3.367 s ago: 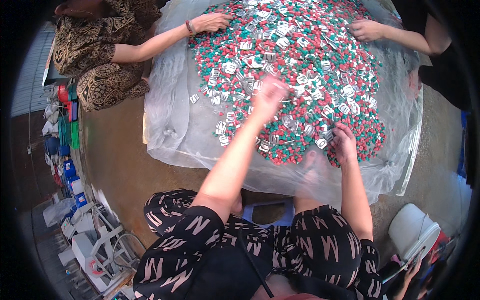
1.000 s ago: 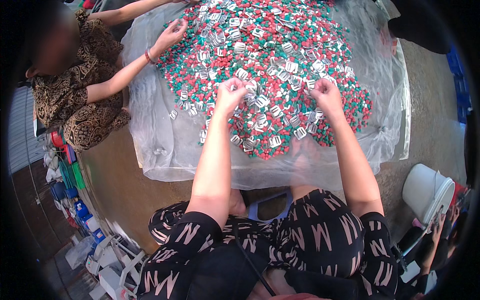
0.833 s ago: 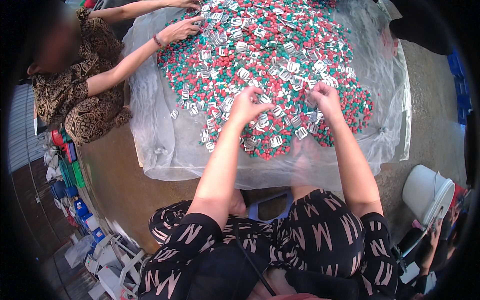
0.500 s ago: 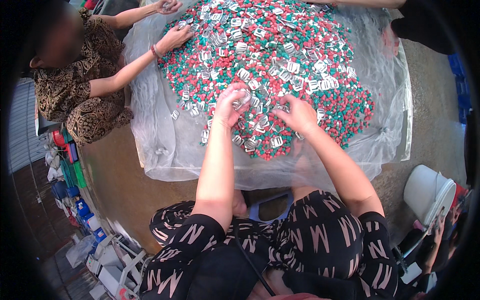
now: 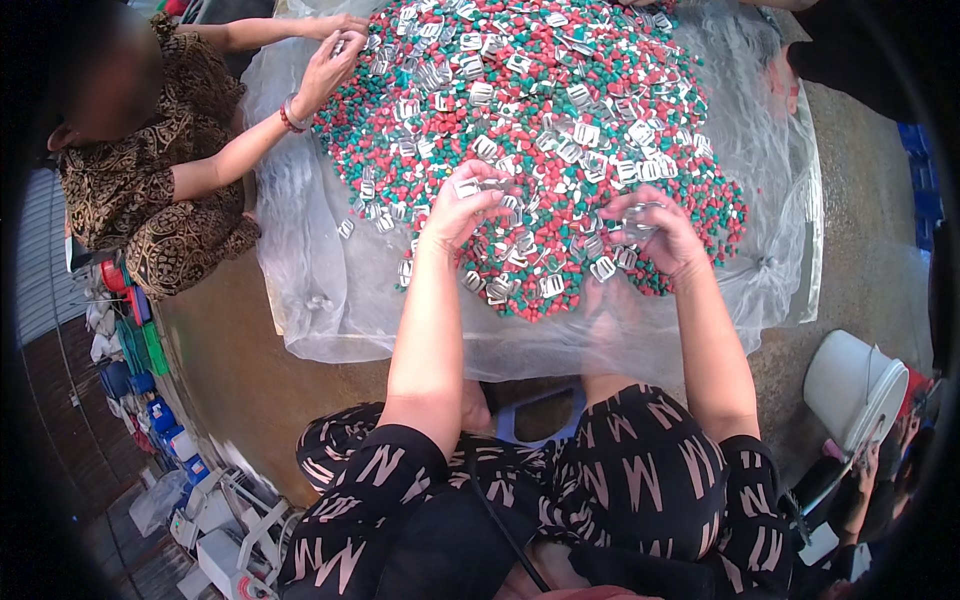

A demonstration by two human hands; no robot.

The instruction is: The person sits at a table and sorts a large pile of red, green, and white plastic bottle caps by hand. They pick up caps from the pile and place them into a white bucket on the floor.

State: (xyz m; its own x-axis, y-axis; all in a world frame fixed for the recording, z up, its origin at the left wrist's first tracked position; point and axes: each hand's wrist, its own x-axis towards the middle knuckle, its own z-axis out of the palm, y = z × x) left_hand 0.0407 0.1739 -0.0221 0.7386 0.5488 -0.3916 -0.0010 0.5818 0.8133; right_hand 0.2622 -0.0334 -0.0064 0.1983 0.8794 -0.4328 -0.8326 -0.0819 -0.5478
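In front of me lies a broad heap of small red, green and white pieces [image 5: 560, 290], pebble-like in shape. Flat silvery metal buckles [image 5: 551, 286] with slots are mixed through it. My left hand [image 5: 458, 208] is closed round several metal buckles [image 5: 468, 187], held just over the heap, with thumb and fingers bent about them. Farther right, my right hand [image 5: 660, 232] hovers low over the heap with curved fingers, smeared by motion. Silvery metal shows at its fingertips, but whether it is gripped I cannot tell. Loose buckles [image 5: 602, 268] lie just below that hand.
Translucent plastic sheeting [image 5: 340, 330] spreads beneath the heap. At left a co-worker's hands [image 5: 335, 60] meet near the heap's edge; another person's dark sleeve [image 5: 840, 70] shows at upper right. A white bucket [image 5: 850, 385] stands at right, and a blue stool [image 5: 540, 415] is below me.
My right hand has moved right, away from my left hand. My left hand keeps its buckles, nearly in place. The co-worker's hands at left have come together, off the heap.
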